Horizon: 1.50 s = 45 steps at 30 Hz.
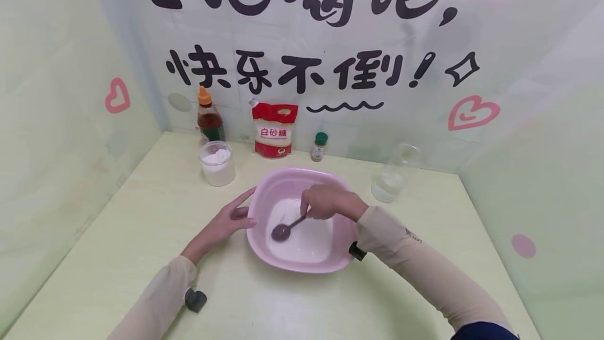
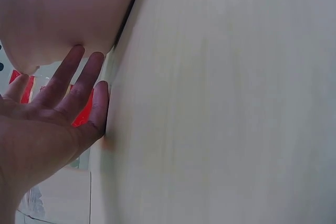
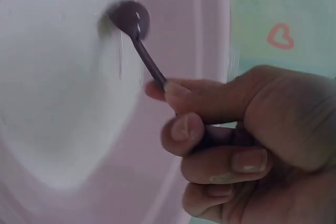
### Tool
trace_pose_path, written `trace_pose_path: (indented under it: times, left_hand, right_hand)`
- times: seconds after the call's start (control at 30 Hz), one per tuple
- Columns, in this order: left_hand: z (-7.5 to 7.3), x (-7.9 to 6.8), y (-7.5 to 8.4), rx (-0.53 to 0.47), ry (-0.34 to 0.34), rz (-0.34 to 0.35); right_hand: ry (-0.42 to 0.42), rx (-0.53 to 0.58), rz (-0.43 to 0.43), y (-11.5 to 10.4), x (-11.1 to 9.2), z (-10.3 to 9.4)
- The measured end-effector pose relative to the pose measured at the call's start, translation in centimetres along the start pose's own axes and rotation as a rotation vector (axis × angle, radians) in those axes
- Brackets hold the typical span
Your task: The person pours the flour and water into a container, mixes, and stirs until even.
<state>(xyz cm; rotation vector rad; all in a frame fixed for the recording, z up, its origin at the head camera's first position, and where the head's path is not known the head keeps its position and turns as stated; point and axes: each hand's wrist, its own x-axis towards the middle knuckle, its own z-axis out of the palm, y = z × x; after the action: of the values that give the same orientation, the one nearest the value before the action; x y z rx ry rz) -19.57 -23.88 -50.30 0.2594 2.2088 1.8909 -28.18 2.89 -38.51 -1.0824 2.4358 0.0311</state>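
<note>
A pink basin [image 1: 302,266] stands on the table with a smooth white mixture [image 1: 309,240] across its bottom. My right hand [image 1: 325,201] grips a dark brown spoon [image 1: 282,232] by its handle, fingers curled round it in the right wrist view. The spoon's bowl [image 3: 128,17] is down at the white mixture. On the basin's left side, my left hand [image 1: 231,219] touches the wall with spread, fairly straight fingers [image 2: 63,80]. Its thumb lies at the rim in the head view.
Behind the basin stand a tub of white powder [image 1: 218,167], an orange-capped sauce bottle [image 1: 210,119], a red-and-white sugar pouch [image 1: 273,133] and a small green-capped bottle [image 1: 319,147]. A clear glass [image 1: 389,182] stands at the right. Printed sheets [image 1: 302,35] enclose the table's back and sides.
</note>
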Motion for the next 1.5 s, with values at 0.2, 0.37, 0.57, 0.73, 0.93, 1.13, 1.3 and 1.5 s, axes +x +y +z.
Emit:
trace_pose_path:
  times: [0.2, 0.37, 0.57, 0.73, 0.93, 1.13, 1.3, 1.5]
  left_hand:
    - [0.0, 0.0, -0.1, 0.003, 0.009, -0.003]
    - [-0.1, 0.0, -0.2, 0.015, 0.009, -0.013]
    - [0.0, -0.1, -0.1, 0.009, 0.014, -0.01]
    - [0.0, -0.2, -0.1, 0.006, 0.005, -0.007]
    - [0.2, -0.2, -0.3, 0.001, 0.003, 0.01]
    - [0.2, -0.2, -0.3, 0.0, 0.002, 0.019]
    - [0.2, -0.2, -0.3, 0.02, 0.013, 0.01]
    - [0.3, -0.2, -0.2, 0.017, 0.018, -0.019]
  right_hand:
    - [-0.136, 0.008, 0.003, 0.3, -2.1, 0.0]
    - [-0.153, -0.043, 0.119, 2.4, -3.5, -0.7]
    - [0.01, -0.142, 0.219, 4.0, -3.2, -1.6]
    - [0.143, -0.181, 0.204, 3.6, -1.3, -1.6]
    - [0.14, -0.095, 0.113, 2.1, 0.8, -0.6]
    - [-0.021, 0.044, -0.031, 0.4, 0.3, 0.7]
    - [-0.126, 0.071, -0.036, 0.5, -1.9, 0.7]
    - [-0.152, 0.023, 0.144, 2.6, -4.1, -0.6]
